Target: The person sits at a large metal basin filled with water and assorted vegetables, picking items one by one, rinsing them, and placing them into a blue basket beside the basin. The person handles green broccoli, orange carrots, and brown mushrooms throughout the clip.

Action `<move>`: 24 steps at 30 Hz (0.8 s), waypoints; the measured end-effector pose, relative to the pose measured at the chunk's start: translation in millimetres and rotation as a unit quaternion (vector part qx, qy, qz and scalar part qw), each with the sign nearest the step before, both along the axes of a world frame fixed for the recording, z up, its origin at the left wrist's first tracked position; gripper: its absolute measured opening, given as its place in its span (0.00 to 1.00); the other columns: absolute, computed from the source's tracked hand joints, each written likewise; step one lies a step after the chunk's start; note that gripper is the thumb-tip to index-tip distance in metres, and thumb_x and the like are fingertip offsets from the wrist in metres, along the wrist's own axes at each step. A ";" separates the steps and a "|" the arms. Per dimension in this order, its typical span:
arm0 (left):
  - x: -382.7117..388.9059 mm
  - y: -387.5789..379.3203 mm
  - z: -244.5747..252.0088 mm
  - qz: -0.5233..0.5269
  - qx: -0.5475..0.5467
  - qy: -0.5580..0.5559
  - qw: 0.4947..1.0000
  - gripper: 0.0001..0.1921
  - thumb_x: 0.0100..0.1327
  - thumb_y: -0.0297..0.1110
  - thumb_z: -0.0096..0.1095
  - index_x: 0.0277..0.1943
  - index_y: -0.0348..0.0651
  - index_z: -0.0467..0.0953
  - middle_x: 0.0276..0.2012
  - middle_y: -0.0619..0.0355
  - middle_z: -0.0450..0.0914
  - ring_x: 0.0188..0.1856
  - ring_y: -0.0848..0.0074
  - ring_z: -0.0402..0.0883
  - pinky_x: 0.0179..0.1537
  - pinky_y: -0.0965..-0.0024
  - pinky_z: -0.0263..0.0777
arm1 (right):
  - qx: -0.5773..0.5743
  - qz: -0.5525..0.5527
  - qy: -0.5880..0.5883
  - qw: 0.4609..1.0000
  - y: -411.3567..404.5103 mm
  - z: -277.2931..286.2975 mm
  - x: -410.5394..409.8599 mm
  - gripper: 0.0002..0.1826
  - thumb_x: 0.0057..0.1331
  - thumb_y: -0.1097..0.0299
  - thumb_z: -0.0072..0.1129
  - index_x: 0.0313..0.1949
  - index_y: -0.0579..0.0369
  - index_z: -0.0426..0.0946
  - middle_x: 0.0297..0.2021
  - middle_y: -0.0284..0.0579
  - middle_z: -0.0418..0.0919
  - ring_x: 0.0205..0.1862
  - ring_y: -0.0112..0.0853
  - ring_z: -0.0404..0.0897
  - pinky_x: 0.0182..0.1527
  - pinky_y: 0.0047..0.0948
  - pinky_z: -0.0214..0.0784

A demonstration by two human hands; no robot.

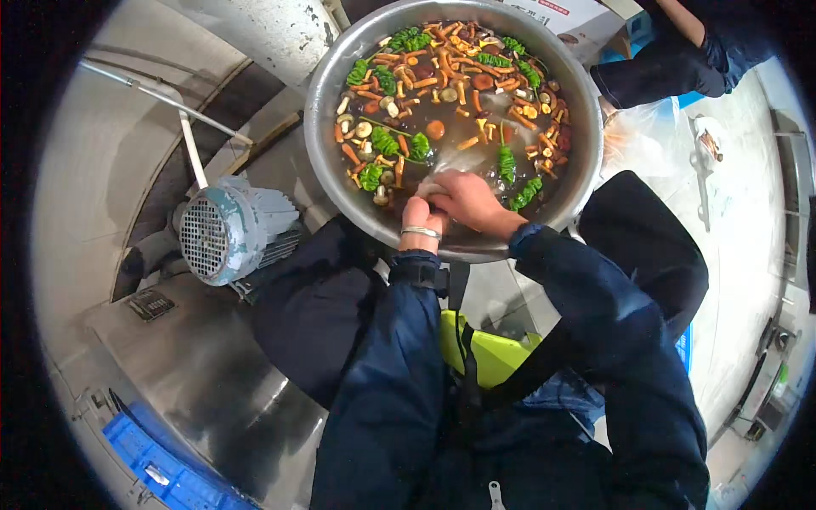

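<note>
A large round metal basin [314, 131] holds dark water with many floating mushrooms [435, 130] and curled green leafy sprigs [385, 140]. At its near side, my left hand [422, 220], with a metal bangle at the wrist, and my right hand [470, 199] meet just over the water. Both hands close around a small pale thing [431, 189] that I cannot identify; the fingers hide most of it. The water looks blurred and stirred just beyond them. A green sprig [506, 163] floats to the right of my right hand.
An electric motor [223, 233] stands left of the basin. At the upper right, another person's sleeve [656, 73] reaches beside a clear plastic bag [650, 140] and a printed cardboard box [574, 29]. A yellow-green plastic object [494, 357] lies below my arms. Blue crates [159, 462] sit lower left.
</note>
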State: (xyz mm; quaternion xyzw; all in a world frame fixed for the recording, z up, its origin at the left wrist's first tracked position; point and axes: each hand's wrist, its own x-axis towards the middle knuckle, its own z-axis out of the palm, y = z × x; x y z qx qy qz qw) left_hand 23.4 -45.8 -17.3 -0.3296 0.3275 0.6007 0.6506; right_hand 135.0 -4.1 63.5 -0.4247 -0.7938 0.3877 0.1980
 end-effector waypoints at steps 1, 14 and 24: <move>2.3 -2.3 -4.2 0.012 -0.001 -0.008 1.000 0.11 0.66 0.32 0.44 0.45 0.42 0.74 0.41 0.54 0.78 0.45 0.63 0.76 0.50 0.59 0.70 | 0.022 0.009 -0.027 0.999 1.9 -4.9 -5.7 0.11 0.55 0.62 0.55 0.34 0.55 0.77 0.29 0.56 0.78 0.35 0.51 0.76 0.38 0.45 0.69; 3.3 -10.4 -19.3 -0.070 0.035 0.025 0.997 0.08 0.62 0.34 0.51 0.38 0.40 0.75 0.35 0.52 0.79 0.42 0.65 0.77 0.50 0.56 0.70 | 0.033 -0.067 -0.231 0.970 26.8 -22.7 -6.0 0.12 0.52 0.63 0.56 0.34 0.54 0.79 0.27 0.52 0.79 0.33 0.49 0.78 0.38 0.44 0.71; 16.0 -0.8 37.6 -0.156 0.101 0.333 0.925 0.14 0.59 0.34 0.58 0.48 0.46 0.73 0.31 0.60 0.78 0.33 0.78 0.76 0.33 0.72 0.72 | -0.153 -0.016 -0.048 0.987 54.1 -30.0 21.0 0.20 0.54 0.55 0.57 0.40 0.57 0.77 0.34 0.57 0.79 0.39 0.48 0.78 0.42 0.38 0.70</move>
